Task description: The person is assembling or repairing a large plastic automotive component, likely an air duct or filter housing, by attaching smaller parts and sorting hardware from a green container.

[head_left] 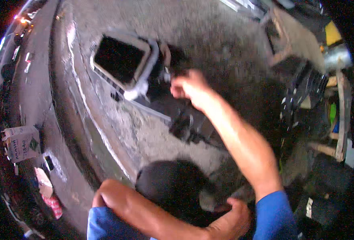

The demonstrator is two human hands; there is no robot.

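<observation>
My right hand (188,87) reaches far forward, blurred by motion, its fingers curled in; whatever they hold, if anything, is too smeared to name. It is beside a small shiny metal part (166,76) on a dark object whose kind is unclear. Left of it lies a pale-rimmed, box-like thing with a black inside (119,59), with a grey edge running down and to the right. My left arm bends across the front, and my left hand (234,219) is low at the right, thumb raised, the other fingers mostly hidden. A dark rounded shape (171,186) lies beyond that forearm.
A printed cardboard box (23,143) stands at the left, with a red-and-white packet (53,206) below it. A kerb-like edge (63,132) runs along the ground. At the far right are an open brown box (299,38) and a wooden frame (341,120).
</observation>
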